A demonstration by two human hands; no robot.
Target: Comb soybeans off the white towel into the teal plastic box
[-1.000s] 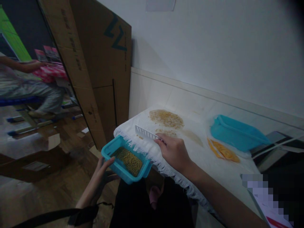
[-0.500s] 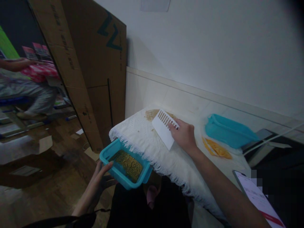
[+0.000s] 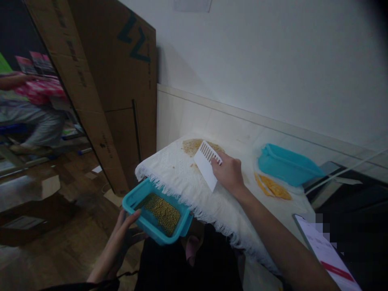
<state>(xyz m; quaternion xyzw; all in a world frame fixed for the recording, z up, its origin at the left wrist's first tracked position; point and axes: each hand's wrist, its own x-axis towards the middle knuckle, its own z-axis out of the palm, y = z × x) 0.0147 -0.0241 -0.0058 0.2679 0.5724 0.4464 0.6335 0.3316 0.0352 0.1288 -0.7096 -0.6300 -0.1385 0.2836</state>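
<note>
Gripping a turquoise plastic-looking tub (image 3: 162, 237) by its near left side, the left hand (image 3: 123, 232) holds it beside the fringe (image 3: 209, 213) of a white cloth (image 3: 165, 163). The right hand (image 3: 228, 171) grips a white slotted scraper (image 3: 204, 165), tilted near scattered beans (image 3: 189, 148). Good handling probably means a level tub tucked close to the cloth and light scraper pressure. Small, round, yellowish beans (image 3: 164, 212) partly cover the tub's smooth floor; the cloth looks soft, woven and patterned.
</note>
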